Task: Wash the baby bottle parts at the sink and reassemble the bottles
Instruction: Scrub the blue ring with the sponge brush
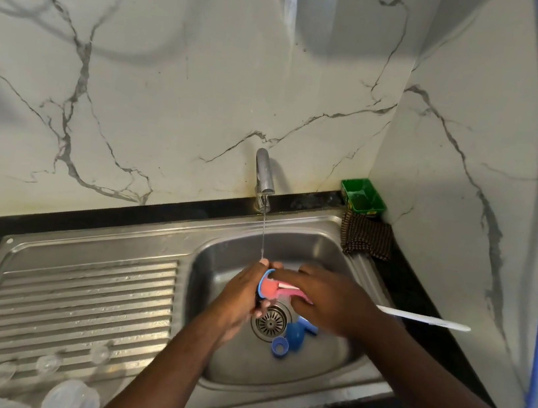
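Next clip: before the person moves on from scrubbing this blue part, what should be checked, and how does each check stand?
1. Tap running: ok, a thin stream falls at the left hand fingertips.
2. Left hand grips the blue ring: ok.
3. Right hand holds the bottle brush, pink sponge head in the ring: ok.
4. Ring rinsed clean: cannot tell.
5. Sink basin emptied: not ok, blue parts lie beside the drain strainer.

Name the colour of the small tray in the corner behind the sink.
The tray is green, seen in the head view.
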`<state>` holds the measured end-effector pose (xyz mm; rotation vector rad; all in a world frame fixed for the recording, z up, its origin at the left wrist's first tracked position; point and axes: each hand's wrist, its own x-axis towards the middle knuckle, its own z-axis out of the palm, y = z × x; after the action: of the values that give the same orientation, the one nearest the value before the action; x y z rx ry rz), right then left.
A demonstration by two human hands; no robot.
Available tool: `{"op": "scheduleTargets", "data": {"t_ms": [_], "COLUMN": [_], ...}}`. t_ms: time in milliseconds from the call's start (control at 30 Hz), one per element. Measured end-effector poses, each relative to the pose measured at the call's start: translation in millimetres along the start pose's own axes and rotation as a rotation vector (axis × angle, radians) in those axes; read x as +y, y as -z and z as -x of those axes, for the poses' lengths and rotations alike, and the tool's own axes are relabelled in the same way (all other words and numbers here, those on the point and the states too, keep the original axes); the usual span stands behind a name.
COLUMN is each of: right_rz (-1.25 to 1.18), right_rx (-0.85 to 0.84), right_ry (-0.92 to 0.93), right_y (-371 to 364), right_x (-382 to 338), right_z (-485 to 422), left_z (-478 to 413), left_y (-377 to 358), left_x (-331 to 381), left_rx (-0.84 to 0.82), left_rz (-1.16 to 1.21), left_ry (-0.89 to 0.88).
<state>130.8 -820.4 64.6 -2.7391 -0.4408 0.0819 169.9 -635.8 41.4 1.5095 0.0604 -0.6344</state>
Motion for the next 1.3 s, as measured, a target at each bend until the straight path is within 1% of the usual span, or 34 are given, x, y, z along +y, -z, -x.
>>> {"op": "scheduleTargets", "data": {"t_ms": [133, 267, 333, 400, 433, 533, 600, 667, 767, 800, 900, 933, 1000, 1067, 1133, 1200, 1233, 1300], "right_rz": [0.005, 0.155, 0.199, 0.195, 0.149, -0.157, -0.273, -0.234, -0.180, -0.166, -0.062, -0.053, -0.105, -0.171, -0.177, -0.101, -0.026, 0.098], "right_rx": [0.194, 0.262, 0.278, 0.253, 0.232, 0.145, 0.077, 0.041, 0.157, 0.159, 0.056, 0.020, 0.008, 0.062, 0.182, 0.294, 0.316, 0.300], "right_ry": [-0.001, -0.046, -0.084, -0.112, -0.107, -0.111, -0.092, -0.060, -0.038, -0.055, -0.092, -0.085, -0.031, -0.028, -0.060, -0.076, -0.087, -0.080], "right_y": [-6, 2, 7, 11, 13, 24, 33, 37, 41, 43, 45, 45, 45, 49, 53, 58, 60, 62], "right_x": [-5, -11, -13, -15, -16, -17, -13, -8, -7, -8, -10, -11, -13, -15, -21, -25, -26, -28], "right_z": [0, -8, -11, -15, -18, -24, -26, -28, -29, -30, -34, -34, -34, -33, -32, -32, -33, -35], "left_z": [0, 6, 6, 2, 1, -1, -3, -4, -2, 0, 2, 2, 3, 3, 7, 10, 12, 16], "left_y": [5, 10, 10, 10, 10, 18, 28, 38, 47, 49, 51, 52, 58, 62, 69, 73, 74, 76], "left_x": [9, 13, 16, 18, 19, 22, 23, 25, 29, 31, 36, 36, 37, 39, 42, 45, 47, 50], "left_rx": [-0.019, -0.098, -0.107, -0.089, -0.071, -0.015, -0.001, -0.010, -0.037, -0.033, -0.012, -0.001, 0.043, 0.058, 0.046, 0.035, 0.032, 0.025], "left_rz": [0.071, 0.271, 0.276, 0.196, 0.139, -0.010, -0.019, -0.046, -0.022, -0.009, -0.058, -0.072, -0.027, 0.036, 0.049, 0.021, 0.005, 0.002], "left_ry": [0.004, 0.008, -0.079, -0.181, -0.214, -0.291, -0.319, -0.334, -0.353, -0.358, -0.400, -0.418, -0.425, -0.411, -0.410, -0.410, -0.412, -0.428]}}
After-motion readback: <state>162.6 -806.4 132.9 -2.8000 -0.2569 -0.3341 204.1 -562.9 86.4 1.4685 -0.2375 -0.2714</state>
